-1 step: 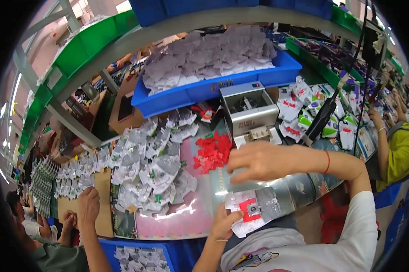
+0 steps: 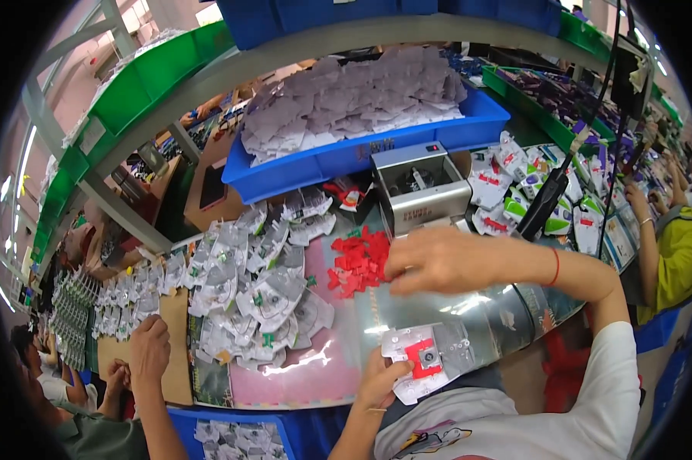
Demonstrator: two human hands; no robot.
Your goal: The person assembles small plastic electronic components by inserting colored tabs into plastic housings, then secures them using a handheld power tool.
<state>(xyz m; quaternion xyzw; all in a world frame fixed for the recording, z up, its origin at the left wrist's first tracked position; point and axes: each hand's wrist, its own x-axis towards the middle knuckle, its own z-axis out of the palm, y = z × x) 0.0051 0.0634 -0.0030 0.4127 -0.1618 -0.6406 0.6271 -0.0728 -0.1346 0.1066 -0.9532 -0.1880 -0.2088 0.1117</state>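
Observation:
At the near edge of the table, my left hand (image 2: pixel 378 380) grips a white and clear plastic housing (image 2: pixel 453 349). A red plastic piece (image 2: pixel 421 359) with a grey round-centred part lies on the housing, my left thumb at its edge. Above the table, my right hand (image 2: pixel 430 261) is closed, its fingertips curled together beside a heap of small red pieces (image 2: pixel 359 261). What those fingers hold, if anything, is hidden. Left of the red heap, many similar clear and white housings (image 2: pixel 273 299) are piled up.
A silver box-shaped machine (image 2: pixel 426 188) stands behind my right hand. A black electric screwdriver (image 2: pixel 545 203) hangs to its right, near finished-looking white and green housings (image 2: pixel 491 188). A blue bin (image 2: pixel 346 152) of pale parts sits behind. Other people's hands (image 2: pixel 150 345) work at left and right.
My right hand has shifted slightly down and its fingers have drawn together, now covering the front of the silver machine. My left hand and the housing have barely moved.

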